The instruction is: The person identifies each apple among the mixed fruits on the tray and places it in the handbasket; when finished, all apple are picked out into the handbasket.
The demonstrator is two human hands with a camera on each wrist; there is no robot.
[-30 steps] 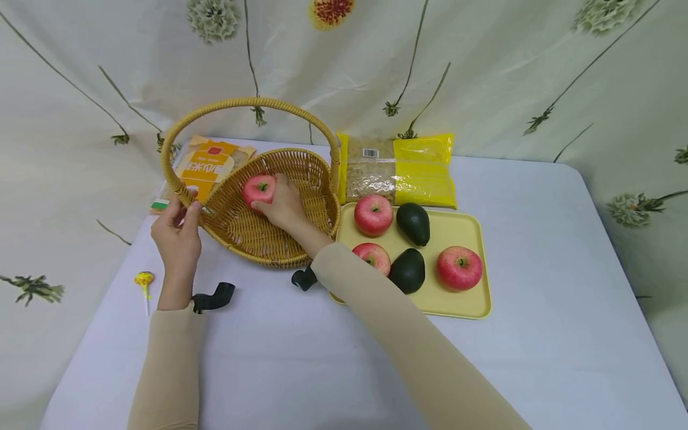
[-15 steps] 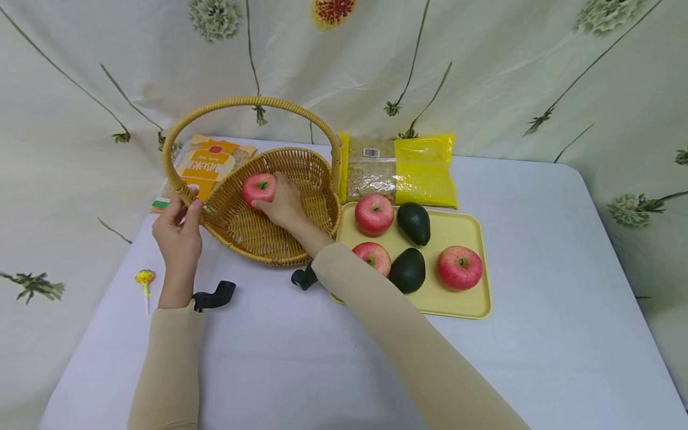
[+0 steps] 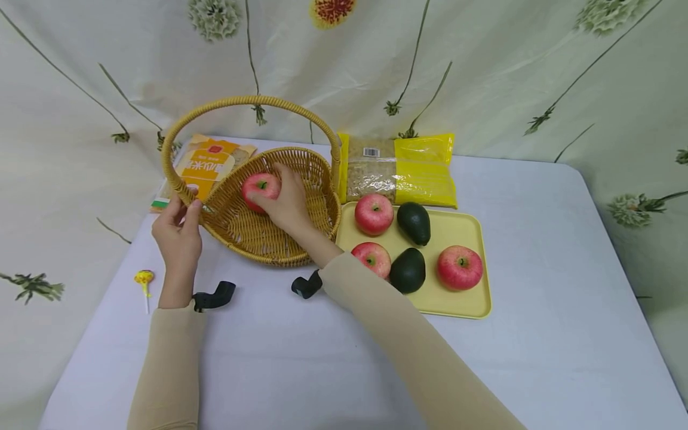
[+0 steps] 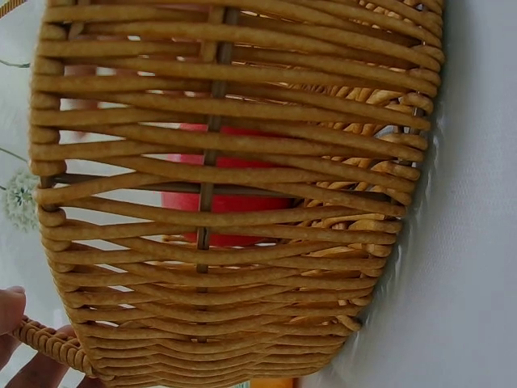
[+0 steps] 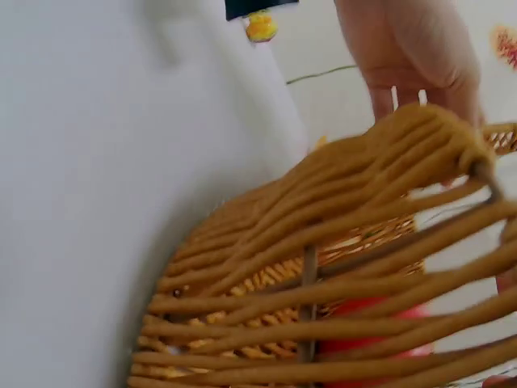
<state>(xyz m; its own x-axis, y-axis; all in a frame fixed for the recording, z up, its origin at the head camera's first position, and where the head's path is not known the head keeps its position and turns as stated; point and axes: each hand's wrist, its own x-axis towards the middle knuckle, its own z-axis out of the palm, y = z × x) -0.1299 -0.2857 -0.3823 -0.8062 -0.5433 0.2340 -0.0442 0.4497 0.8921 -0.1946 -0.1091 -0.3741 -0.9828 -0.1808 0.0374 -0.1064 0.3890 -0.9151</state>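
A wicker basket (image 3: pixel 258 239) with a tall arched handle stands at the back left, tilted toward me. My left hand (image 3: pixel 180 233) grips the foot of the handle (image 3: pixel 244 103) at its left side. Inside the basket lies a red apple (image 3: pixel 262 184). My right hand (image 3: pixel 287 203) reaches in from the right, its fingers and thumb spread loosely at the apple. Through the weave, the left wrist view shows the apple (image 4: pixel 226 214) as a red patch. The right wrist view is blurred, with the basket wall (image 5: pixel 266 307) in front of most of the right hand.
Right of the basket, a yellow tray (image 3: pixel 462 304) bears several apples and two avocados (image 3: pixel 414 224). Behind it lies a yellow grain packet (image 3: pixel 398 170). An orange packet (image 3: pixel 206 164) sits behind the basket's left side, and a lollipop (image 3: pixel 145 283) lies at left.
My right hand has loosened from the apple and drawn slightly right, with its fingers spread wider. The apple stays in the basket. My left hand keeps its grip on the handle.
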